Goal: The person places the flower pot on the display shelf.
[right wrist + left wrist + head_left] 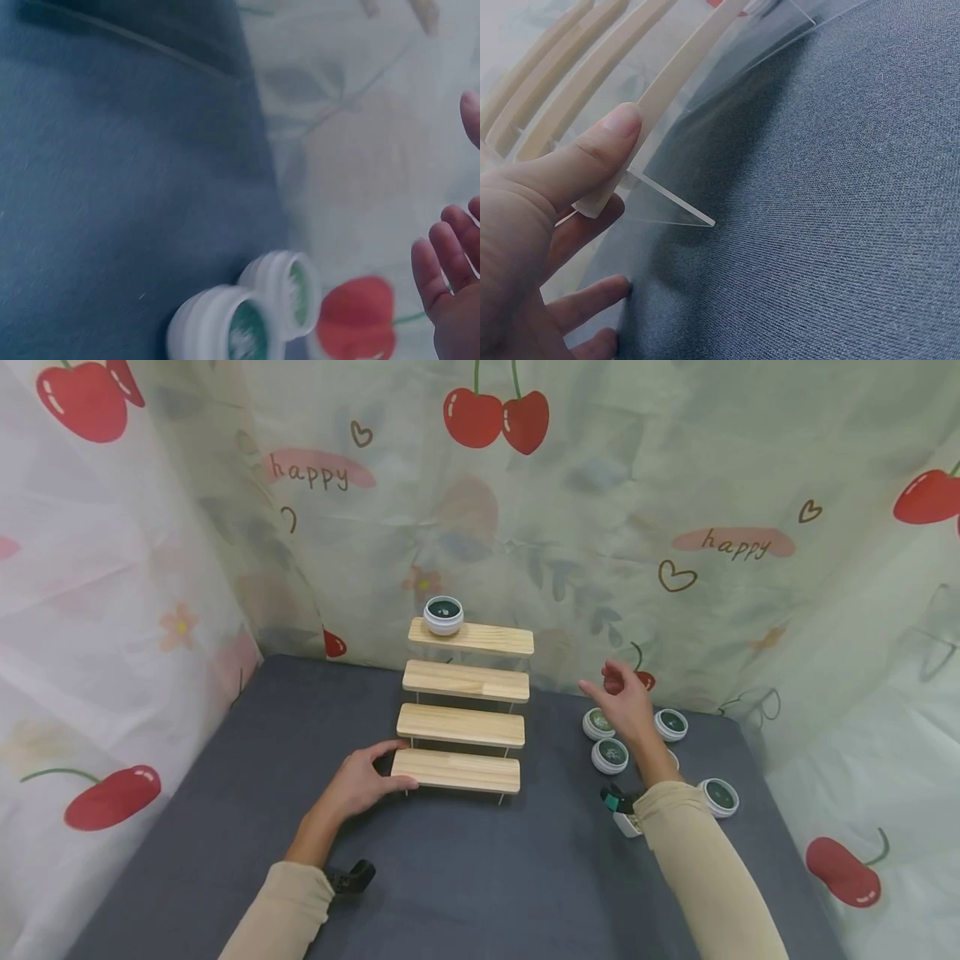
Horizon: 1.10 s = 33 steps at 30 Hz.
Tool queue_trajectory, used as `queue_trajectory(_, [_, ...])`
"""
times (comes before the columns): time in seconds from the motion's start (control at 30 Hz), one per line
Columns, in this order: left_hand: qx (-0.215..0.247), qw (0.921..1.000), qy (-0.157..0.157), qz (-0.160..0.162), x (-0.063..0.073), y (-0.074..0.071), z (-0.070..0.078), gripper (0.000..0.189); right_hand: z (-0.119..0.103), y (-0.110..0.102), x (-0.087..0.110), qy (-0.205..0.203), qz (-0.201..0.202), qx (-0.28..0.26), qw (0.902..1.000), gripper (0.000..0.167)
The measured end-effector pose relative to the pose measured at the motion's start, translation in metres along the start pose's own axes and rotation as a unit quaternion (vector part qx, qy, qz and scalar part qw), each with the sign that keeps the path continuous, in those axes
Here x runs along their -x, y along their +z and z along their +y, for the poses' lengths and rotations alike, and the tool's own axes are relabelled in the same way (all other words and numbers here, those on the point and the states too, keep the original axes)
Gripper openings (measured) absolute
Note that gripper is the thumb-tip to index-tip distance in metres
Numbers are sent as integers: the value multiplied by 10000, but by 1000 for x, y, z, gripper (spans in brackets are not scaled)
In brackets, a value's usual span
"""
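The two hands are positioned well apart. The left hand (362, 783) grips the left end of the lowest board (465, 771) of a four-step wooden stand (461, 724), with its thumb (604, 144) on the front edge and a finger curled beneath. A clear support leg (673, 198) descends from the board just beside this grip. The stand extends to the right of and beyond the left hand. A white jar (443, 617) with a dark green top rests on the top step (495, 638), ahead and to the right of the left hand. The right hand (631, 706) is raised and unloaded, its thumb separated from loosely curved fingers. Two green-topped jars (610, 756) sit near the right hand on its left side, close together. Another jar (671, 725) is located to the right of this hand; one more jar (720, 797) is located to the right of the right sleeve (697, 852), near its cuff. A further white item (674, 761) is mostly hidden behind the right wrist (652, 760). A dark cloth surface (480, 877) lies beneath the stand and the jars near the right hand. A curtain (420, 527) printed with cherries (472, 418) hangs beyond both hands.
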<state>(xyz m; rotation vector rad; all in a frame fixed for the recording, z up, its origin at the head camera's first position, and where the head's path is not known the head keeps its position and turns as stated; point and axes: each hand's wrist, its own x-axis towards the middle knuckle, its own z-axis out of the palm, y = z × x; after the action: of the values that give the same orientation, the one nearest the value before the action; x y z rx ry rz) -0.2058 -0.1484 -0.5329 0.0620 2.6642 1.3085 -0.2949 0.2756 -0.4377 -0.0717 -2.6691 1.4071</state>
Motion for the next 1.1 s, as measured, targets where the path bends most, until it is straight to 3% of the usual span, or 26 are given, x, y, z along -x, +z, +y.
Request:
queue_trajectory(0.47, [-33, 10000, -8, -11, 1, 0, 2, 80, 54, 1, 4, 798, -232, 606, 9947, 91])
queue_trajectory(0.7, [-135, 9999, 47, -38, -1, -1, 1, 81, 60, 1, 4, 976, -705, 1102, 9866, 94])
queue_trajectory(1.1, [-210, 9997, 97, -53, -2, -1, -2, 82, 73, 12, 2, 1178, -783, 1562, 9775, 89])
